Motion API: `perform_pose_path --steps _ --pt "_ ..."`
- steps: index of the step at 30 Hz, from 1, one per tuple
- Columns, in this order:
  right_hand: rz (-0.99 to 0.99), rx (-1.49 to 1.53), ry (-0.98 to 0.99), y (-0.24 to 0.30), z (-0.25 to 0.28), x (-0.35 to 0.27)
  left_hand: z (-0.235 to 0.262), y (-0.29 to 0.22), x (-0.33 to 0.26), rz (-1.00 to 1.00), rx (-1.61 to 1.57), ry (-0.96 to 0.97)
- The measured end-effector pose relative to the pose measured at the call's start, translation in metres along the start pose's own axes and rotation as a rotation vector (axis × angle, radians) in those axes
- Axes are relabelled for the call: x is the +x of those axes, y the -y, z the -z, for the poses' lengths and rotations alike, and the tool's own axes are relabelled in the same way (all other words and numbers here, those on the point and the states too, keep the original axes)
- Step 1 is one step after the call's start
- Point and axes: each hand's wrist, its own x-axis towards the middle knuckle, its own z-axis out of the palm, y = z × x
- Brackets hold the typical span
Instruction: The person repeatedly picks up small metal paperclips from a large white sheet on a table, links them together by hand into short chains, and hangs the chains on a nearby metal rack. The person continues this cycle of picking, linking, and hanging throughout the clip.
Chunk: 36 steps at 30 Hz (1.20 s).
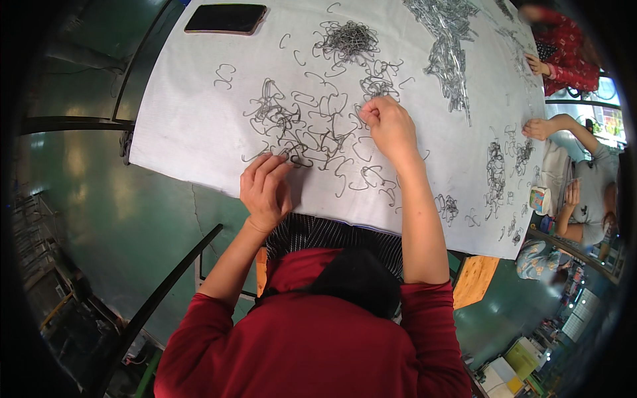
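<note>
Many bent grey wire hooks [325,142] lie in a loose tangle on a white-covered table [192,126]. At the near edge of this tangle, my left hand [264,189] rests with fingers loosely bent and a gap between thumb and fingers. Its fingertips are beside several hooks, and none is plainly held. Farther right, my right hand [390,129] is closed in a pinch, just below a small cluster of hooks [379,81]. What its fingertips hold, if anything, is too small and partly hidden.
A dense mound of hooks [350,41] and a dark phone [225,19] lie at the far side. Straight silvery metal pieces [448,56] form a heap at far right. Smaller piles [495,174] lie near the right edge, where other people's hands [541,129] reach in.
</note>
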Motion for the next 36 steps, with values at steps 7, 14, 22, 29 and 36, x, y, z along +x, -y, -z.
perform_pose_path --steps 7,14,22,29,36 --pt "-0.083 0.050 -0.076 -0.009 0.013 0.013 0.001 -0.001 0.001 0.009 -0.006 0.005" --pt "-0.178 -0.228 0.044 0.014 -0.018 0.011 0.004 0.000 0.001 0.025 0.001 0.058" --pt "-0.213 0.328 0.056 -0.016 0.010 -0.023 -0.007 -0.026 0.069 -0.067 -0.289 0.062" --pt "-0.511 1.063 -0.218 -0.072 0.073 -0.081 -0.155 -0.089 0.167 -0.473 -0.428 0.371" --pt "-0.468 0.847 -0.522 -0.158 0.118 -0.033 -0.206 -0.079 0.180 -0.374 -0.237 0.366"
